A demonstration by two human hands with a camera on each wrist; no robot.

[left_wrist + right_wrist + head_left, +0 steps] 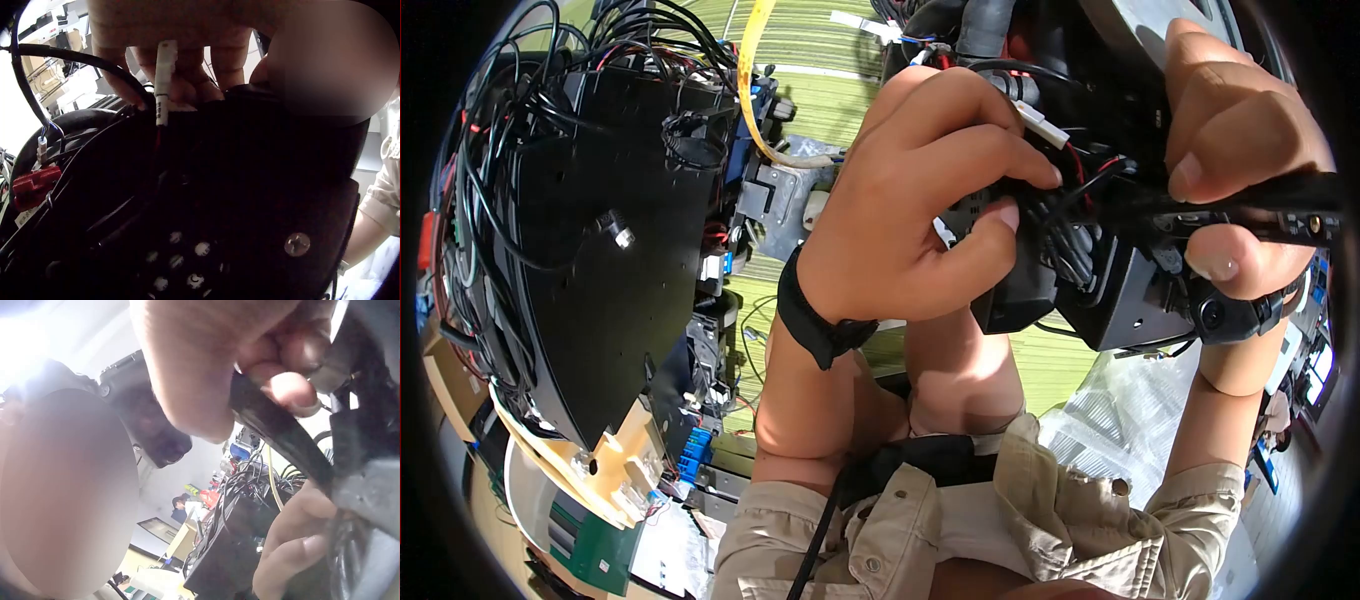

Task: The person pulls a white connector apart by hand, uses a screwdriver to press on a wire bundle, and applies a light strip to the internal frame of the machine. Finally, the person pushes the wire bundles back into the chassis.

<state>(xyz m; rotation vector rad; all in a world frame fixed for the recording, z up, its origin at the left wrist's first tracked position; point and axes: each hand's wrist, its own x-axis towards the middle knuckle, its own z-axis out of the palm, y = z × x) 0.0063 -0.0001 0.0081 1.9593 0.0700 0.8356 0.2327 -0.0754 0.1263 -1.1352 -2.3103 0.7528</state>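
My left hand (900,190), black band at its wrist, has thumb and forefinger bent around the black cables (1068,245) on a black metal housing (1135,290). In the right wrist view the left fingers (290,544) close in at the same cables, by the lower end of a dark flat strip (281,434). My right hand (1250,160) pinches that strip between thumb and fingers on the housing's right. A white connector (1042,125) with red and black wires sits beyond the left fingertips; in the left wrist view the connector (165,75) stands before the fingers.
At left stands another black panel (610,250) with many loose cables (475,190) along its edge. A yellowish strap (750,80) hangs between the two units. Clear plastic wrapping (1115,420) lies on the green floor mat (820,50). A red connector (36,186) sits beside the housing.
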